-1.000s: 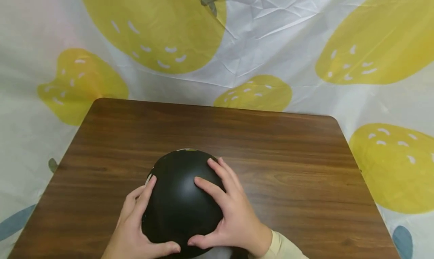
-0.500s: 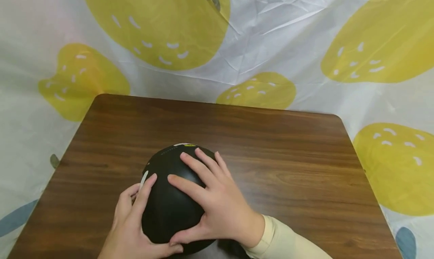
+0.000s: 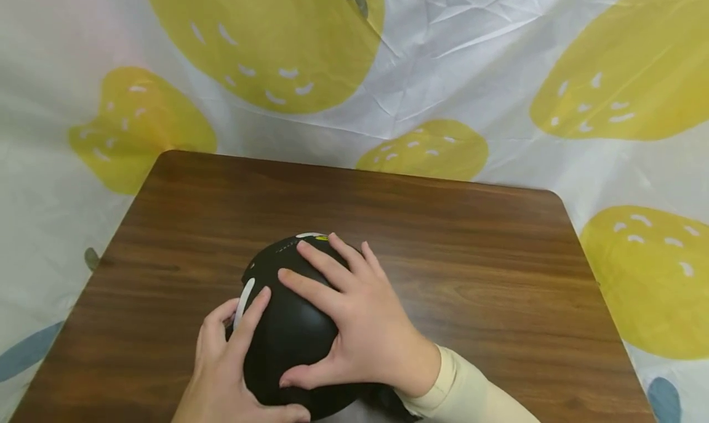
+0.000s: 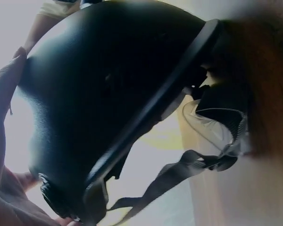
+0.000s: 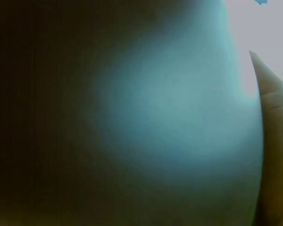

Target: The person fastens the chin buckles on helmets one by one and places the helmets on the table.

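Note:
Both hands hold a smooth black helmet [image 3: 293,330] near the front of the table. My left hand [image 3: 221,361] grips its left side, fingers beside a white stripe [image 3: 244,303] and thumb at the lower front. Spread wide, my right hand [image 3: 371,318] clasps the dome from the right, thumb low and fingers over the top. The left wrist view has the helmet's rim tilted, with a dark chin strap [image 4: 165,181] hanging below it and a small black dial [image 4: 54,193] near the left fingers. In the right wrist view, the blurred dome [image 5: 170,103] fills most of the picture.
A brown wood-grain table [image 3: 498,257] with rounded far corners lies beneath the hands. Behind it hangs a white cloth [image 3: 443,60] printed with yellow fruit. A dark strap part [image 3: 384,398] shows under the right wrist.
The helmet has turned in the hands, bringing more of the white stripe and top markings into view. My right hand has shifted left and up over the dome; the left hand keeps its hold.

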Action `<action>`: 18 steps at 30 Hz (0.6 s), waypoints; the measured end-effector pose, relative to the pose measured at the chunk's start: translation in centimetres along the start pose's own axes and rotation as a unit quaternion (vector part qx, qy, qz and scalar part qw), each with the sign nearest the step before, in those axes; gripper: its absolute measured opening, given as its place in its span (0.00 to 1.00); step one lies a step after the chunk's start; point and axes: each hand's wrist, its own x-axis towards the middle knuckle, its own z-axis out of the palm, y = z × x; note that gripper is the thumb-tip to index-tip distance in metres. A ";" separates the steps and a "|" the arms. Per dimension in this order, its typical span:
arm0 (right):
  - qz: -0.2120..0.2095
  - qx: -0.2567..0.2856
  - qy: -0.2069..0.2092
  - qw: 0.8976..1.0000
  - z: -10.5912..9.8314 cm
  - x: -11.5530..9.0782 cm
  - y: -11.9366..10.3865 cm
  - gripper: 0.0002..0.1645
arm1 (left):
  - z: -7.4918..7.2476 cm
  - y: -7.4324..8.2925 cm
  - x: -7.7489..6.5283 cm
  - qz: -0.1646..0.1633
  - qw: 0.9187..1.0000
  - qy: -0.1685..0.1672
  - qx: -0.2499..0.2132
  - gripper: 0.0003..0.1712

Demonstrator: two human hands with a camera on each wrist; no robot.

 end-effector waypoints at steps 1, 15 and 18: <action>0.000 0.001 0.007 1.000 0.0 -0.1 0.1 0.64 | 0.0 0.0 0.0 -0.007 1.000 -0.004 -0.010 0.84; 0.010 0.032 0.081 0.996 -0.9 -2.5 0.6 0.61 | 2.7 -5.7 -1.9 -0.028 0.947 -0.032 -0.319 0.84; 0.010 0.041 0.091 0.995 -1.0 -2.8 0.6 0.61 | 3.2 -7.0 -1.8 -0.016 0.948 -0.086 -0.307 0.79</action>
